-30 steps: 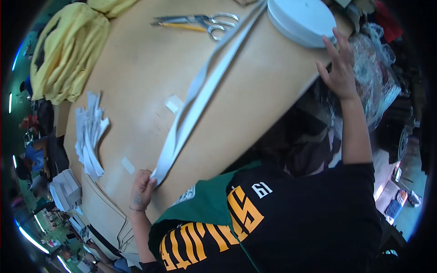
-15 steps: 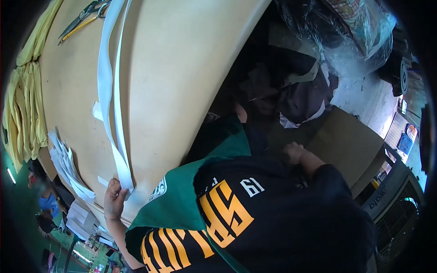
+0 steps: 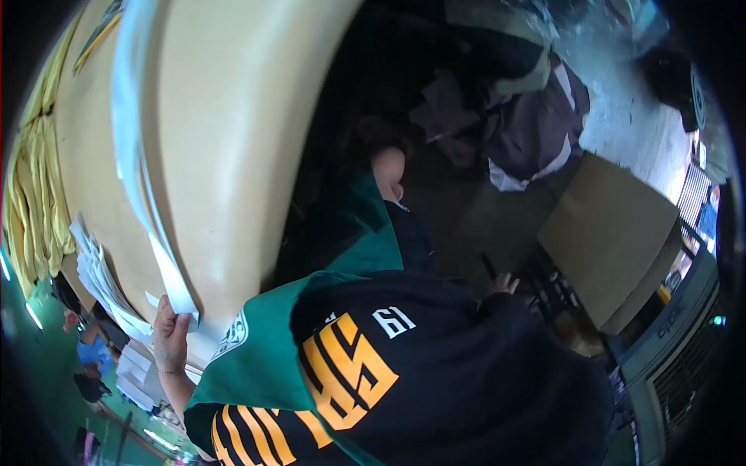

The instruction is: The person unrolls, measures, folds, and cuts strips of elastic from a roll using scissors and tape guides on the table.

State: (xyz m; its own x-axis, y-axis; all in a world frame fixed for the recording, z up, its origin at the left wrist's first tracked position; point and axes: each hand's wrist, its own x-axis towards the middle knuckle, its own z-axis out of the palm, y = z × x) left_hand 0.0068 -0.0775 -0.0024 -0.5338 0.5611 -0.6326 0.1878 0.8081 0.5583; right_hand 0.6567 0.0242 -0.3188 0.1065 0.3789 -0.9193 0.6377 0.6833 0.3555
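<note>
My left hand [image 3: 170, 335] is closed at the table's near edge, pinching the end of a long white strip [image 3: 165, 256] between thumb and fingers. The strip runs away over the tan tabletop [image 3: 225, 140], doubled into two layers; whether it is paper or fabric I cannot tell. Low at my right side, away from the table, is my right hand [image 3: 506, 284], small in view. Its fingers are apart and nothing shows in them. A dark, narrow bar [image 3: 488, 266] lies close beside that hand.
Left of the strip lies a bundle of white strips [image 3: 109, 283]. Yellow cloth [image 3: 35, 202] hangs at the far left edge. Scissors and a pencil [image 3: 95, 43] are at the top left. To the right are a cardboard box [image 3: 610, 233] and dark cloth [image 3: 536, 132] on the floor.
The view has turned, shifting the table and strip leftward. My left hand still pinches the strip's end. My right hand has gone from a curled shape to fingers apart, slightly lower in view.
</note>
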